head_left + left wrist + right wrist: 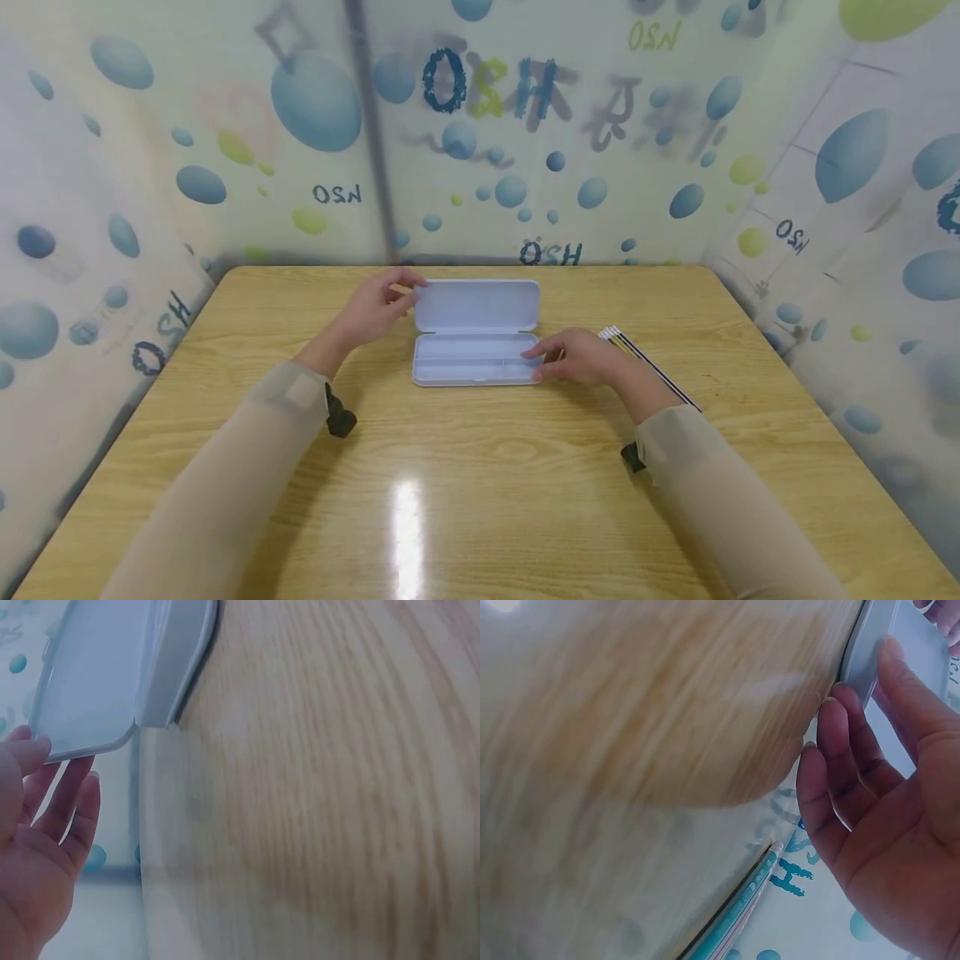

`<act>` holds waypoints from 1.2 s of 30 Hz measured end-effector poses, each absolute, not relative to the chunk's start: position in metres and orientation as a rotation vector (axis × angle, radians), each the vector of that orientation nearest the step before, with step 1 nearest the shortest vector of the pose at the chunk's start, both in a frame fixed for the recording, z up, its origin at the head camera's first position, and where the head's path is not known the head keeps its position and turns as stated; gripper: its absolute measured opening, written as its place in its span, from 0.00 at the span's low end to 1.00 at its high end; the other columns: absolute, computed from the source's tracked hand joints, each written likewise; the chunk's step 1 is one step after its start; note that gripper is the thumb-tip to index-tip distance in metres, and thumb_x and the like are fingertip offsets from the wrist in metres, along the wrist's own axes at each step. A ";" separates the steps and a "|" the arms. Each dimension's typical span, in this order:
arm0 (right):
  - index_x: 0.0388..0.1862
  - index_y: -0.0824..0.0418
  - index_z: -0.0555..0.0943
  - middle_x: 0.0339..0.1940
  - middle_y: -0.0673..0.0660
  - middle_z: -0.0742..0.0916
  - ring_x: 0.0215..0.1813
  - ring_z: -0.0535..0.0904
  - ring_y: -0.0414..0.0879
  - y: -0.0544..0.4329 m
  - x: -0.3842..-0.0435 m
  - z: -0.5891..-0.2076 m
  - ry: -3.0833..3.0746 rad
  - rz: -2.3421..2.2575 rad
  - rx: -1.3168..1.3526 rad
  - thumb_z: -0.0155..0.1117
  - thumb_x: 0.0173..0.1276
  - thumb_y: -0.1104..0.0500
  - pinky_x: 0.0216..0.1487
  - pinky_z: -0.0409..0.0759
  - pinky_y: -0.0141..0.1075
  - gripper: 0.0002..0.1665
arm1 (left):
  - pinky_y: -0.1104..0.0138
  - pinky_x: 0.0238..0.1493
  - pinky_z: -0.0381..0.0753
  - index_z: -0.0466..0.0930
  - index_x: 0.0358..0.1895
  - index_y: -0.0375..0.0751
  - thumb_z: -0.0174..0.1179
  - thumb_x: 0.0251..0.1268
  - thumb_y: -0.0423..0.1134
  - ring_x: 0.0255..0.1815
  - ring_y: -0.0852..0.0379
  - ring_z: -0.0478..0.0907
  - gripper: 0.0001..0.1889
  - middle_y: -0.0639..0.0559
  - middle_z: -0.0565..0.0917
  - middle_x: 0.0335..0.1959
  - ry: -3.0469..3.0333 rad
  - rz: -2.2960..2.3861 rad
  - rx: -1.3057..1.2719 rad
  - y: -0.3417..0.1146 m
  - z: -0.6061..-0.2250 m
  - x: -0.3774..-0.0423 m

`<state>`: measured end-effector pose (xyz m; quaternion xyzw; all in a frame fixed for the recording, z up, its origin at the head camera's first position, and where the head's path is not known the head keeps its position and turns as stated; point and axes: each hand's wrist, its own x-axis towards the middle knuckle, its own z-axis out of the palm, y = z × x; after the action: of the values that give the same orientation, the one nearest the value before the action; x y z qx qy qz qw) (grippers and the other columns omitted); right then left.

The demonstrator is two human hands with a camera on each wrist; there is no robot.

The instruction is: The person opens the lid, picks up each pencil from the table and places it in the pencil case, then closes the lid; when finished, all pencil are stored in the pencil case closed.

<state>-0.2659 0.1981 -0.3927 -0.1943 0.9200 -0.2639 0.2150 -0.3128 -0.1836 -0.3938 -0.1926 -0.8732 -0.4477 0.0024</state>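
A pale pencil case lies with its lid (pixel 477 305) raised and leaning back from the base (pixel 457 372). Inside the base, thin dividers part a long back compartment from two front ones, which hold nothing. My left hand (pixel 372 307) pinches the upper left corner of the lid; the left wrist view has the thumb on the lid's inner face (pixel 97 675) and fingers behind. At the base's right end, my right hand (pixel 581 358) grips the short side, thumb at the rim and fingers low along the wall (pixel 866 656).
Several striped pencils (pixel 663 375) with white ends lie together on the wooden table (pixel 480 467), right of the case and partly behind my right forearm. A wall covering (pixel 510 192) with blue and green spots stands behind the table's far edge.
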 end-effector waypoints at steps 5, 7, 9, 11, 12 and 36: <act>0.69 0.47 0.89 0.54 0.55 0.91 0.47 0.81 0.47 0.197 -0.267 -0.393 2.544 -0.742 -0.527 0.75 0.77 0.48 0.46 0.81 0.38 0.23 | 0.45 0.66 0.85 0.78 0.76 0.45 0.62 0.84 0.35 0.66 0.35 0.84 0.23 0.36 0.82 0.69 -2.823 -1.419 -0.595 -0.188 -0.399 -0.314; 0.69 0.46 0.89 0.54 0.55 0.91 0.47 0.81 0.47 0.197 -0.267 -0.393 2.546 -0.739 -0.510 0.76 0.77 0.48 0.47 0.81 0.38 0.23 | 0.48 0.63 0.86 0.74 0.80 0.48 0.63 0.83 0.37 0.65 0.35 0.85 0.27 0.35 0.82 0.68 -2.877 -1.407 -0.593 -0.190 -0.401 -0.313; 0.68 0.46 0.89 0.55 0.55 0.91 0.48 0.81 0.48 0.197 -0.267 -0.393 2.548 -0.735 -0.498 0.76 0.77 0.48 0.47 0.81 0.38 0.23 | 0.53 0.58 0.88 0.71 0.83 0.48 0.64 0.82 0.38 0.62 0.36 0.87 0.30 0.33 0.82 0.67 -2.920 -1.402 -0.608 -0.191 -0.404 -0.312; 0.68 0.46 0.89 0.55 0.56 0.91 0.48 0.81 0.48 0.198 -0.266 -0.392 2.544 -0.741 -0.496 0.76 0.77 0.48 0.47 0.81 0.38 0.23 | 0.58 0.52 0.87 0.67 0.85 0.48 0.65 0.82 0.38 0.58 0.38 0.88 0.33 0.32 0.82 0.65 -2.957 -1.421 -0.616 -0.192 -0.407 -0.312; 0.69 0.46 0.89 0.55 0.56 0.91 0.47 0.81 0.48 0.198 -0.266 -0.392 2.541 -0.743 -0.502 0.75 0.77 0.48 0.47 0.81 0.38 0.23 | 0.61 0.50 0.87 0.65 0.86 0.48 0.65 0.82 0.39 0.56 0.40 0.89 0.34 0.32 0.82 0.64 -2.977 -1.418 -0.615 -0.192 -0.408 -0.312; 0.69 0.46 0.88 0.57 0.56 0.90 0.49 0.80 0.48 0.198 -0.266 -0.392 2.523 -0.742 -0.506 0.75 0.78 0.48 0.51 0.80 0.39 0.23 | 0.65 0.30 0.75 0.61 0.88 0.47 0.56 0.88 0.46 0.24 0.56 0.73 0.32 0.45 0.82 0.39 -3.176 -1.401 -0.509 -0.186 -0.414 -0.315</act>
<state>-0.2659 0.1978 -0.3919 -0.1838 0.9169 -0.2697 0.2296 -0.3155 -0.1863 -0.4138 -0.1427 -0.8901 -0.3927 -0.1824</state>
